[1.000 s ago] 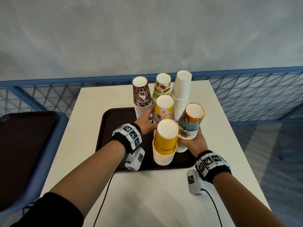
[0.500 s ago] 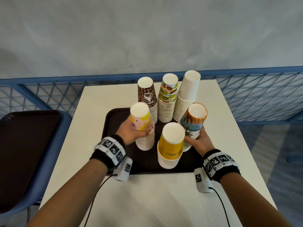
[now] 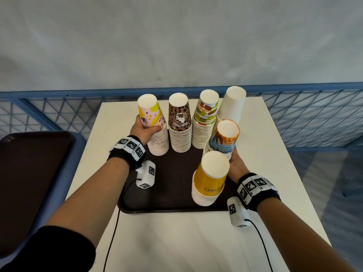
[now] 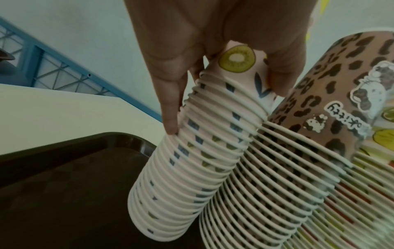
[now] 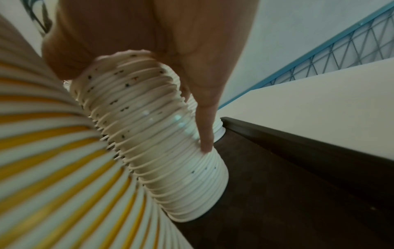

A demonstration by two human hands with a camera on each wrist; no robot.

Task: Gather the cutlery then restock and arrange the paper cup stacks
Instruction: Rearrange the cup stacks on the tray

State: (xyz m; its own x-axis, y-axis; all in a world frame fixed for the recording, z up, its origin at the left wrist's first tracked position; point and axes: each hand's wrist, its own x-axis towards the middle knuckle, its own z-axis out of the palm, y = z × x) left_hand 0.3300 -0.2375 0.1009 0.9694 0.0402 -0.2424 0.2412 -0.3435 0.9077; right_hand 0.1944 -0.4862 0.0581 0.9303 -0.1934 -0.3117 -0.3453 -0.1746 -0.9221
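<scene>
Several stacks of upturned paper cups stand on a dark brown tray [image 3: 172,201]. My left hand [image 3: 143,130] grips the pink and yellow stack [image 3: 155,132] at the tray's back left, its fingers [image 4: 170,107] curled round the cups [image 4: 192,160]. Beside it stand the leopard-print stack [image 3: 179,126], [image 4: 319,104], the fruit-print stack [image 3: 205,122] and the plain white stack [image 3: 231,107]. My right hand [image 3: 234,163] holds the orange and blue stack [image 3: 223,140] on the tray's right side, fingers [image 5: 204,121] along its rims [image 5: 162,143]. A yellow stack [image 3: 210,177], [image 5: 53,151] stands at the front.
The tray lies on a white table [image 3: 196,242]. A blue mesh railing [image 3: 314,114] runs behind the table. At the left, another dark tray [image 3: 25,173] sits on a blue-framed stand. No cutlery is in view.
My left hand has carried the pink and yellow stack from the tray's middle to the back left, next to the leopard-print stack. The right hand stays on the orange and blue stack.
</scene>
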